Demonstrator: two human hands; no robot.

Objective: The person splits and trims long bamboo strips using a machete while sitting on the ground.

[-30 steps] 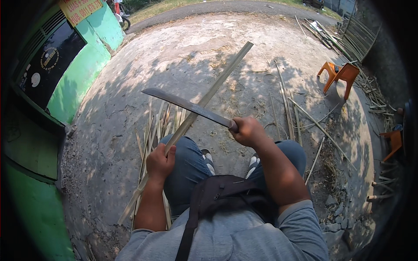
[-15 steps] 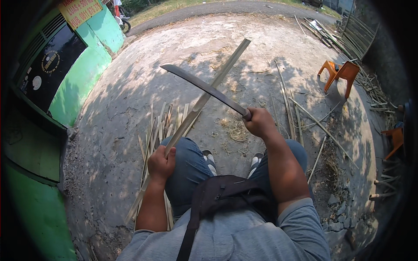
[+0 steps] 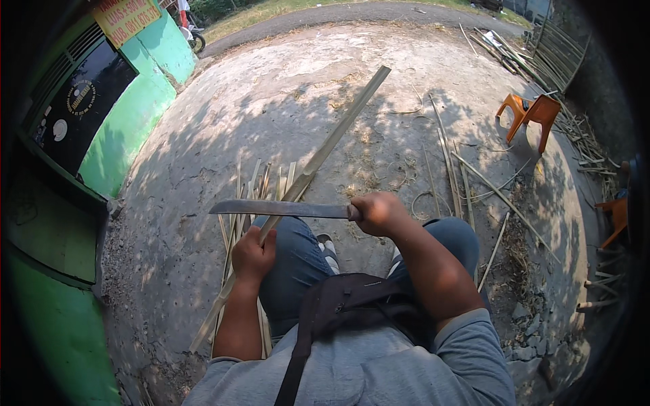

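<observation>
Grey, cracked concrete ground (image 3: 284, 84) spreads around. The left hand (image 3: 253, 256) grips a long, pale wooden strip (image 3: 337, 132), slanting forward from it; the right hand (image 3: 379, 213) grasps a dark steel machete (image 3: 311, 210), blade crossing the strip. Shaving seems in hand (my judgement); the next move calls for steadiness.

A green wall (image 3: 122, 149) is running along the left side, framing a dark window (image 3: 112, 74) that is bearing a pale disc (image 3: 59, 129) and a ring-shaped emblem (image 3: 82, 98). A yellow sign (image 3: 125, 19) is hanging above it. A motorcycle wheel (image 3: 197, 43) is showing past the wall's far end. Beyond the concrete ground (image 3: 271, 101), a grey road (image 3: 325, 16) is curving beside grass (image 3: 271, 10). An orange chair (image 3: 542, 110) is standing at the right.
</observation>
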